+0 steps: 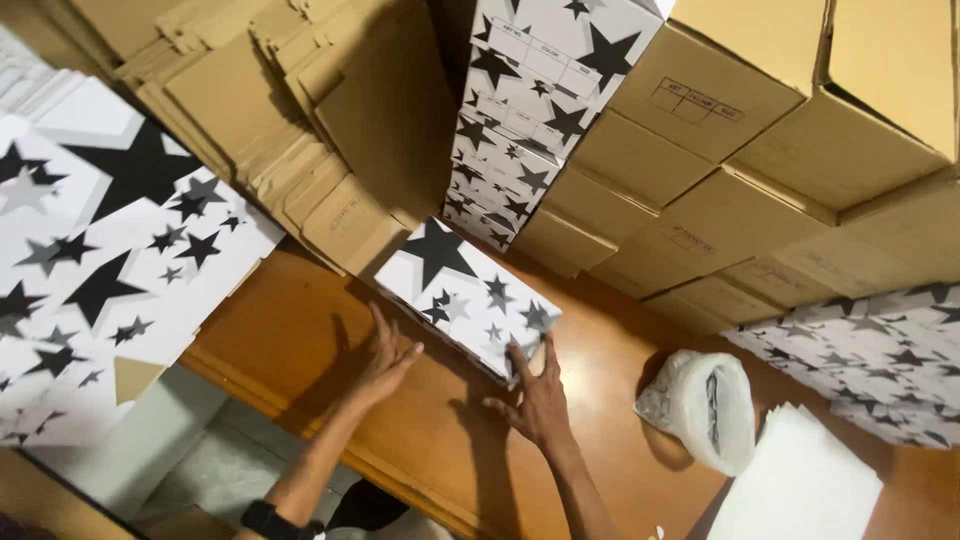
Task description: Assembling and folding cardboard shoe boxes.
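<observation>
A white box printed with black and grey stars sits on the brown wooden tabletop near the middle of the view. The right hand has its spread fingers pressed against the box's near corner at about 5 o'clock. The left hand lies open with fingers extended at the box's 8 o'clock side, touching or just short of its edge; I cannot tell which. Neither hand is closed around anything.

At 12 o'clock, right behind the box, rises a stack of the same starred boxes. Flattened brown cardboard sheets lean at 11 o'clock, and stacked brown cartons fill 1 to 2 o'clock. A crumpled clear plastic bag lies at 4 o'clock, with white sheets beyond it. Large starred flat sheets spread out at 9 o'clock.
</observation>
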